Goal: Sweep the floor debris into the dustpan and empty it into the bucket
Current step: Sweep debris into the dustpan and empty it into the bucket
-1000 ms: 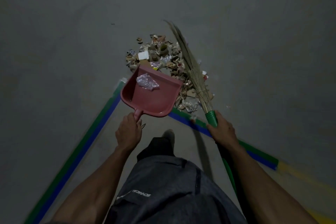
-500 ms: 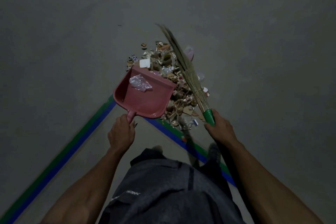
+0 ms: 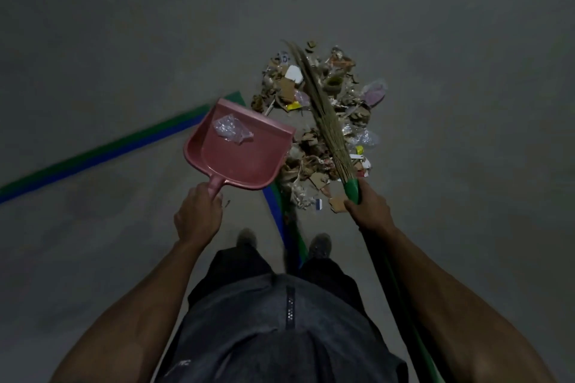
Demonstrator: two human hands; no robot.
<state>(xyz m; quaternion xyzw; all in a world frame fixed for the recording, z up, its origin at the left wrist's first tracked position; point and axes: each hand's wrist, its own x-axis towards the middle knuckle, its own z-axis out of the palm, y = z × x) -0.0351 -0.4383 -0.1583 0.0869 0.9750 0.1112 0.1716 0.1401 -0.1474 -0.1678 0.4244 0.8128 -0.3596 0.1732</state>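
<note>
My left hand (image 3: 198,215) grips the handle of a pink dustpan (image 3: 249,162), held just left of the debris pile. A crumpled clear plastic scrap (image 3: 231,130) lies inside the pan. A pile of debris (image 3: 323,121), made of cardboard bits, paper and wrappers, sits on the grey floor ahead of me. My right hand (image 3: 370,211) grips the green handle of a straw broom (image 3: 323,115), whose bristles lie across the pile and point away from me. No bucket is in view.
A green and blue tape line (image 3: 102,149) runs across the floor from the left and turns toward my feet (image 3: 319,246). Bare grey concrete floor (image 3: 466,102) surrounds the pile on all sides.
The view has swung, so the tape corner now lies left of the pile. Dustpan and broom have shifted with my step; the broom lies further over the pile. Both grips are unchanged.
</note>
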